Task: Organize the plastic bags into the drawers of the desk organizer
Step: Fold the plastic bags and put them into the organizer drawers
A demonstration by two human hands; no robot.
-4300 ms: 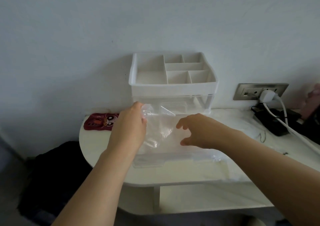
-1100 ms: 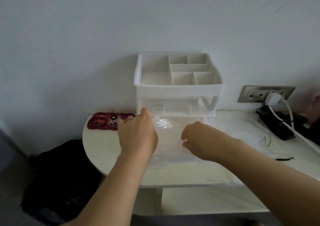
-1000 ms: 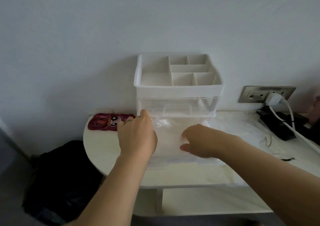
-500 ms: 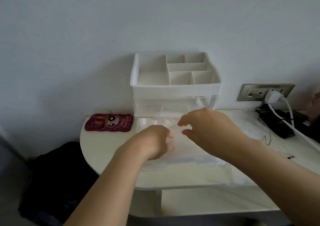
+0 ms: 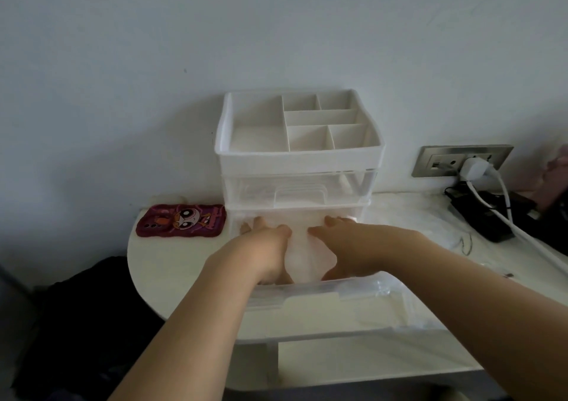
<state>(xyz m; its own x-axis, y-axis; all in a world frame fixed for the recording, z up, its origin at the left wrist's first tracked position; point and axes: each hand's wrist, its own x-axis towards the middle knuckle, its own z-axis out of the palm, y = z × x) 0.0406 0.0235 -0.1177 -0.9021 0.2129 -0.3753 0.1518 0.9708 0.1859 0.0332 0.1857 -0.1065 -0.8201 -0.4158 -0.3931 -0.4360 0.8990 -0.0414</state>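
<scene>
Down from mid-air, left hand (image 5: 264,254) at 9 o'clock and right hand (image 5: 349,248) at 3 o'clock press flat fingers on the limp, slippery plastic bag (image 5: 302,256) in the lower drawer (image 5: 310,294), likely best pinched by an edge.

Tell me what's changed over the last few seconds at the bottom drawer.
The left hand, which held the clear plastic bag up over the pulled-out clear bottom drawer, came down; both it and the right hand now press the bag flat inside. The white desk organizer, its shut upper drawer and the red cartoon phone case stayed put.
</scene>
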